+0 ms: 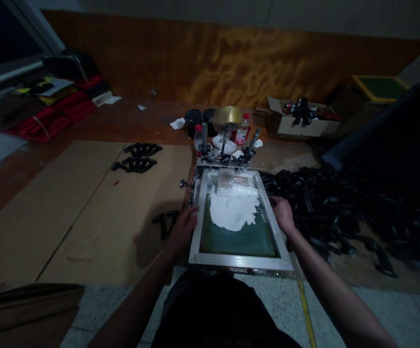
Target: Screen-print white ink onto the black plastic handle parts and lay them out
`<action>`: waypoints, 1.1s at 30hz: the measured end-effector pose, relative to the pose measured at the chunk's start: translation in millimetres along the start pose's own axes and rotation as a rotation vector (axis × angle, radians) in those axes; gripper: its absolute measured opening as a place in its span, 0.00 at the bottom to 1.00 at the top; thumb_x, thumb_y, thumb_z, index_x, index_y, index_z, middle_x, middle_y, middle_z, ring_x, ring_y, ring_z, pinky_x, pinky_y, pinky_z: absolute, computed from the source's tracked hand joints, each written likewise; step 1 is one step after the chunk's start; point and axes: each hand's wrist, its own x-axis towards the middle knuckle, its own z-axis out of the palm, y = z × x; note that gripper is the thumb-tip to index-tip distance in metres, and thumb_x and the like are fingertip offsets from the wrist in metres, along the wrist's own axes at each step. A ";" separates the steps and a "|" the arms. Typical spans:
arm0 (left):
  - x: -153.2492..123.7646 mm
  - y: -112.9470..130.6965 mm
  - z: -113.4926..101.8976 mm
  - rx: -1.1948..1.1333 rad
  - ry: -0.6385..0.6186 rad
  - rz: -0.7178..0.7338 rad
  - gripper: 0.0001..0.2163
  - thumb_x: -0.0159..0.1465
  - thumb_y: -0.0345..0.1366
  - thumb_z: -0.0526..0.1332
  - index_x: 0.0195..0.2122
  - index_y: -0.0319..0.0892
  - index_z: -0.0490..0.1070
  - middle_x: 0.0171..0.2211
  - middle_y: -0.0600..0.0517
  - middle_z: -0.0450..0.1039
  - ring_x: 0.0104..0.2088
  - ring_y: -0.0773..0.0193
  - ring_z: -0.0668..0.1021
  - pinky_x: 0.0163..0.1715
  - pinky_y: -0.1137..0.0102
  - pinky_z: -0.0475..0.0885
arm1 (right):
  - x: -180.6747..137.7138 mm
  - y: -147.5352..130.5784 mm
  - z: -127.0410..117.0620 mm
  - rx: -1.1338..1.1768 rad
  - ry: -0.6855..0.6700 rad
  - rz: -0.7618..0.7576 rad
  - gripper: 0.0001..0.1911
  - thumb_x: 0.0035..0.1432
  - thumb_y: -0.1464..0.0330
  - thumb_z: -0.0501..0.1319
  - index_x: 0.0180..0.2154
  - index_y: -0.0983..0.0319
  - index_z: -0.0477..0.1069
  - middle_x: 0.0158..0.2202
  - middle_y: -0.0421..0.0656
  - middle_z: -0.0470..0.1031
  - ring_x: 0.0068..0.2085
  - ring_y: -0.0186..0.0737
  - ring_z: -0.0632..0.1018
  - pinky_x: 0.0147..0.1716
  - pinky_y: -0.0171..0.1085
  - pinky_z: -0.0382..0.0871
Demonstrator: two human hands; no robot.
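Observation:
A metal-framed printing screen [196, 231] lies on the bench in front of me, its green mesh smeared with white ink [233, 209]. My left hand [183, 226] rests against the frame's left rail, fingers curled on its edge. Against the right rail sits my right hand [283, 215], gripping that side. A squeegee [231, 181] lies across the far end of the mesh, by the hinge clamps [224, 155].
A large heap of black plastic parts [343, 203] fills the bench to the right. Two black parts [166, 220] lie by my left hand, others [137, 157] farther left on cardboard. Bottles and a gold lid [227, 116] stand behind the clamps; a cardboard box [302, 121] beyond.

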 end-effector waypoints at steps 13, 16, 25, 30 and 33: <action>25.4 -63.8 22.3 0.080 -0.109 -0.018 0.28 0.65 0.44 0.56 0.64 0.38 0.61 0.53 0.41 0.76 0.49 0.52 0.79 0.52 0.59 0.72 | 21.8 -114.9 11.3 -0.202 -0.358 -0.430 0.11 0.59 0.74 0.57 0.42 0.61 0.75 0.42 0.48 0.78 0.45 0.45 0.75 0.42 0.36 0.64; 25.0 -64.4 22.7 0.057 -0.108 -0.027 0.28 0.64 0.44 0.57 0.64 0.38 0.61 0.55 0.41 0.74 0.52 0.52 0.78 0.55 0.59 0.71 | -4.2 -100.7 5.7 -0.155 -0.435 -0.654 0.12 0.56 0.75 0.58 0.42 0.62 0.74 0.42 0.47 0.78 0.45 0.44 0.75 0.42 0.36 0.64; 21.7 -62.2 24.8 -0.006 -0.091 -0.052 0.30 0.64 0.45 0.57 0.65 0.37 0.59 0.50 0.40 0.77 0.46 0.52 0.80 0.49 0.59 0.74 | -21.6 -94.2 18.6 -0.090 -0.278 -0.656 0.14 0.59 0.75 0.57 0.46 0.64 0.75 0.46 0.51 0.78 0.46 0.46 0.75 0.43 0.39 0.65; 18.0 -51.0 21.8 -0.008 -0.097 -0.041 0.32 0.62 0.48 0.58 0.64 0.36 0.60 0.44 0.41 0.79 0.42 0.52 0.80 0.45 0.59 0.74 | -24.3 -91.5 15.2 0.004 -0.375 -0.661 0.16 0.56 0.74 0.59 0.46 0.61 0.76 0.42 0.47 0.79 0.44 0.43 0.77 0.42 0.36 0.67; 14.6 -38.6 14.1 -0.021 -0.137 -0.063 0.33 0.61 0.49 0.58 0.65 0.37 0.59 0.40 0.45 0.79 0.38 0.54 0.80 0.40 0.62 0.75 | 12.2 -107.6 -0.6 0.035 -0.287 -0.485 0.21 0.60 0.69 0.60 0.56 0.56 0.71 0.48 0.45 0.78 0.47 0.44 0.77 0.43 0.37 0.68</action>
